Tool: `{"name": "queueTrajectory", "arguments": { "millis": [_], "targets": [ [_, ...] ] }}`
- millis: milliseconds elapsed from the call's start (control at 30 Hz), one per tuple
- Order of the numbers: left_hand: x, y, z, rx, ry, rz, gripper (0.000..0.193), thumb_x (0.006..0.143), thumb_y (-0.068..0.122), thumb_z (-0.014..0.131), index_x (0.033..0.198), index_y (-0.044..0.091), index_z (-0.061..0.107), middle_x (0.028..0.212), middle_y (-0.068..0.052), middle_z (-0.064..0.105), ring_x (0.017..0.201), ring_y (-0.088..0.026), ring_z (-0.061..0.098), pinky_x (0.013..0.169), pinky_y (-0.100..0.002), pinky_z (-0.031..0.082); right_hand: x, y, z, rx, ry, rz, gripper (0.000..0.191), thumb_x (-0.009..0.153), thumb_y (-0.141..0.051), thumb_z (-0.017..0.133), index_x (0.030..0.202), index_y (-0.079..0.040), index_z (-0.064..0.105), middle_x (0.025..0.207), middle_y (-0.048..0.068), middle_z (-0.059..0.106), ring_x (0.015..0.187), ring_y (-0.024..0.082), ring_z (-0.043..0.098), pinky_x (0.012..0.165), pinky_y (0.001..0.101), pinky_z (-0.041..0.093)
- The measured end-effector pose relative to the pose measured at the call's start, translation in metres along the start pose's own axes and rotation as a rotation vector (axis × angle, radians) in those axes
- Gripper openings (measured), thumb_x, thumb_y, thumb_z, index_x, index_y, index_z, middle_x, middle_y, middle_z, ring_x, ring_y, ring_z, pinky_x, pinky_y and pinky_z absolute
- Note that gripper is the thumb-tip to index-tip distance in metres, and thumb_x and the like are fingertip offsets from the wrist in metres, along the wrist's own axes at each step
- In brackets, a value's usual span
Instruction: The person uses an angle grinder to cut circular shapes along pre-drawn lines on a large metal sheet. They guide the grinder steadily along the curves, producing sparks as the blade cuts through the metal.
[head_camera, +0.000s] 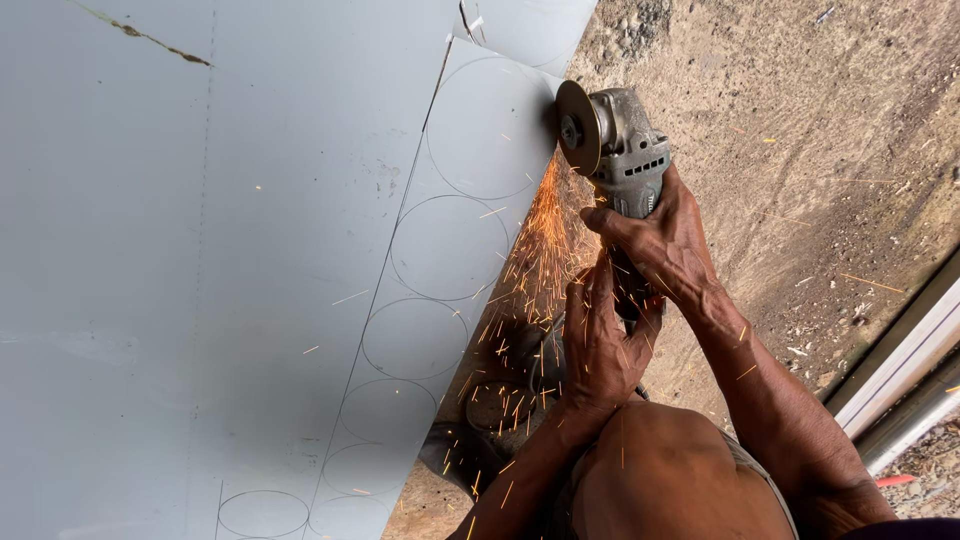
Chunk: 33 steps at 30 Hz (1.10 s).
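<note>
Head view. I take the grey metal sheet (200, 300) as my landmark; every place below is given from it.

The angle grinder (625, 150) stands just off the sheet's right edge, near its far end. Its long axis runs from the disc (578, 128) back toward my body, roughly along that edge. The disc stands on edge and touches the rim beside the farthest scribed circle (487, 130). Sparks (540, 260) stream from the contact down the edge toward me.

My right hand (665, 240) lies farther from the sheet and nearer the disc, its fingers wrapped tight around the grinder's body behind the head. My left hand (600, 340) sits closer to me, between the sheet's edge and my right forearm, with fingers curled narrow about the rear of the handle. I cannot tell how firm that rear hold is, as sparks cross it.

A row of scribed circles continues down the sheet toward me. Bare dirt ground (800, 120) lies right of the sheet. A dark object below the sheet's edge is too unclear to name.
</note>
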<state>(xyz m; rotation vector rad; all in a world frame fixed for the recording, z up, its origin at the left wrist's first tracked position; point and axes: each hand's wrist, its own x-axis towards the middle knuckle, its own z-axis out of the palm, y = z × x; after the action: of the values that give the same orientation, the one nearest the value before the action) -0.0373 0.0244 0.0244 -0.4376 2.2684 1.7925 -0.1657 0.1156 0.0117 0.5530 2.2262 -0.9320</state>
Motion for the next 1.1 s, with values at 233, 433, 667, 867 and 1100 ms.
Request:
{"name": "queueTrajectory", "arguments": {
  "millis": [233,433,667,867,1100],
  "targets": [
    [0.001,0.002,-0.006,0.006,0.066,0.208,0.083,0.090,0.024,0.085,0.156,0.001,0.040,0.133,-0.023,0.054,0.119,-0.040,0.059,0.098,-0.048,0.056,-0.025,-0.023,-0.020,0.169,0.076,-0.079,0.086,0.071,-0.039,0.085,0.137,0.001,0.045,0.111,0.017,0.069,0.093,0.028,0.074,0.083,0.0439,0.069],
    [-0.002,0.005,-0.007,-0.071,-0.002,0.156,0.087,0.092,0.027,0.085,0.160,0.001,0.037,0.135,-0.022,0.054,0.125,-0.035,0.060,0.099,-0.044,0.058,-0.026,-0.021,-0.022,0.101,0.081,-0.089,0.087,0.071,-0.040,0.083,0.139,-0.001,0.045,0.111,0.018,0.068,0.091,0.028,0.074,0.084,0.0445,0.067],
    [-0.004,-0.005,0.001,-0.064,-0.055,0.094,0.087,0.093,0.026,0.083,0.159,-0.001,0.035,0.137,-0.025,0.050,0.125,-0.037,0.060,0.096,-0.044,0.060,-0.012,-0.003,-0.016,0.057,0.023,-0.066,0.093,0.069,-0.046,0.081,0.141,-0.001,0.044,0.112,0.020,0.067,0.092,0.032,0.074,0.080,0.0492,0.066],
    [-0.004,-0.012,0.012,-0.029,-0.043,0.114,0.088,0.095,0.026,0.083,0.161,0.001,0.031,0.140,-0.024,0.048,0.130,-0.037,0.057,0.100,-0.045,0.059,-0.003,0.002,-0.015,0.021,0.004,-0.026,0.091,0.068,-0.045,0.083,0.138,0.000,0.046,0.109,0.021,0.068,0.089,0.033,0.075,0.078,0.0488,0.067],
    [-0.002,-0.007,0.008,-0.039,-0.038,0.060,0.089,0.093,0.023,0.083,0.162,0.001,0.031,0.139,-0.025,0.049,0.129,-0.037,0.058,0.099,-0.045,0.059,-0.001,-0.002,-0.012,0.013,-0.003,-0.023,0.088,0.068,-0.043,0.083,0.137,0.002,0.049,0.107,0.021,0.068,0.087,0.032,0.074,0.076,0.0467,0.066]
  ]
}}
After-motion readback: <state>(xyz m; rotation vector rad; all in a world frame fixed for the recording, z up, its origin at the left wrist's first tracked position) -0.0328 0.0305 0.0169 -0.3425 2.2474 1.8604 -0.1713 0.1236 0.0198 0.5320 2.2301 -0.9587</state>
